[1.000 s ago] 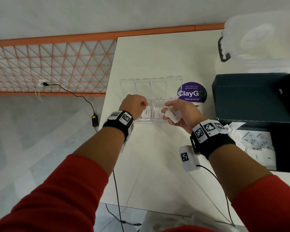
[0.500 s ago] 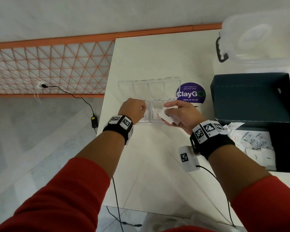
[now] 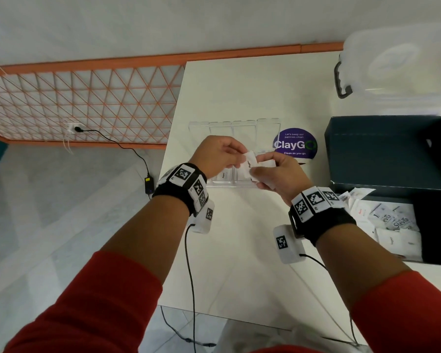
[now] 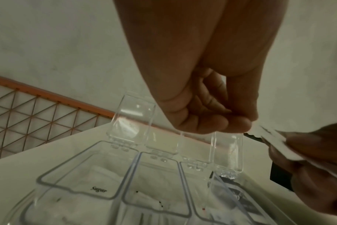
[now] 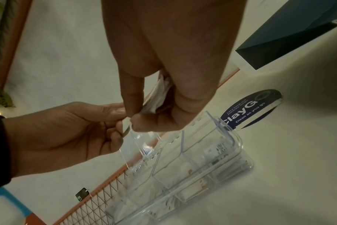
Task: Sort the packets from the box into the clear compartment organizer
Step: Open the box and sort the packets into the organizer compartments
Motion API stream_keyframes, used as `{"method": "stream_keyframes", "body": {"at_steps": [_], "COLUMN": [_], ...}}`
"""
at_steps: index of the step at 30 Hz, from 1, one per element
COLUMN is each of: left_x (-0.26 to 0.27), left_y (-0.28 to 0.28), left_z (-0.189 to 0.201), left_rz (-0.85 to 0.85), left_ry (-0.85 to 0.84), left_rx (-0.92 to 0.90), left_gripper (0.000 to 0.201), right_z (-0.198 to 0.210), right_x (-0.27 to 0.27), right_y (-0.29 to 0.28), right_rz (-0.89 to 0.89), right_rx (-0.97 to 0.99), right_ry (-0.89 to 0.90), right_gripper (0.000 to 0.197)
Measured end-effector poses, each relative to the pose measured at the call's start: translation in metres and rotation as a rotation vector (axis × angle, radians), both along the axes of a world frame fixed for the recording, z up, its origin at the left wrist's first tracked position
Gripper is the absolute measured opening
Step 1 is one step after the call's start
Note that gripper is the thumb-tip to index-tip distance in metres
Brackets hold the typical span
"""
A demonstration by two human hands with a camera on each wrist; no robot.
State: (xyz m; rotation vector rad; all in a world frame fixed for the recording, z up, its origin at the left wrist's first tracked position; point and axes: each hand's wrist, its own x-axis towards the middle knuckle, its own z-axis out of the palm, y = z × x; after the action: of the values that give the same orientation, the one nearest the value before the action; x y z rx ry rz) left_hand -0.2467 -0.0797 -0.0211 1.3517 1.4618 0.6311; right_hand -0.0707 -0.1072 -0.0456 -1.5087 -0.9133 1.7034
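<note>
The clear compartment organizer lies on the white table with its lids standing open; white packets lie in its compartments. Just above it, my right hand grips a small stack of white packets. My left hand pinches the upper left edge of one packet in that stack. In the right wrist view the packets sit between thumb and fingers, with the left hand touching them. The dark blue box at the right holds several more packets.
The box's lid stands open behind it. A purple round ClayGo sign stands just right of the organizer. A translucent lidded tub sits at the far right corner. The table's left edge runs close to the organizer.
My left hand has lifted off the organizer and moved right to the packets. The right hand has risen a little with its stack.
</note>
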Motion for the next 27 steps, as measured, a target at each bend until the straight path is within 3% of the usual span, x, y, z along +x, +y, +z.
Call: {"method": "stream_keyframes", "body": {"at_steps": [10, 18, 27], "left_x": [-0.012, -0.039, -0.021], "left_y": [0.0, 0.01, 0.011], "left_z": [-0.003, -0.032, -0.05], "left_rz": [0.056, 0.014, -0.157], "left_ry": [0.051, 0.471, 0.727], "left_rx": [0.098, 0.095, 0.114], "left_gripper": [0.014, 0.007, 0.01], "right_z": [-0.005, -0.006, -0.007], "right_x": [0.001, 0.008, 0.01], "right_y": [-0.003, -0.001, 0.005], "right_rz": [0.103, 0.068, 0.039], "right_rx": [-0.001, -0.052, -0.079], "right_ry": [-0.076, -0.032, -0.041], "right_gripper": [0.018, 0.016, 0.018]}}
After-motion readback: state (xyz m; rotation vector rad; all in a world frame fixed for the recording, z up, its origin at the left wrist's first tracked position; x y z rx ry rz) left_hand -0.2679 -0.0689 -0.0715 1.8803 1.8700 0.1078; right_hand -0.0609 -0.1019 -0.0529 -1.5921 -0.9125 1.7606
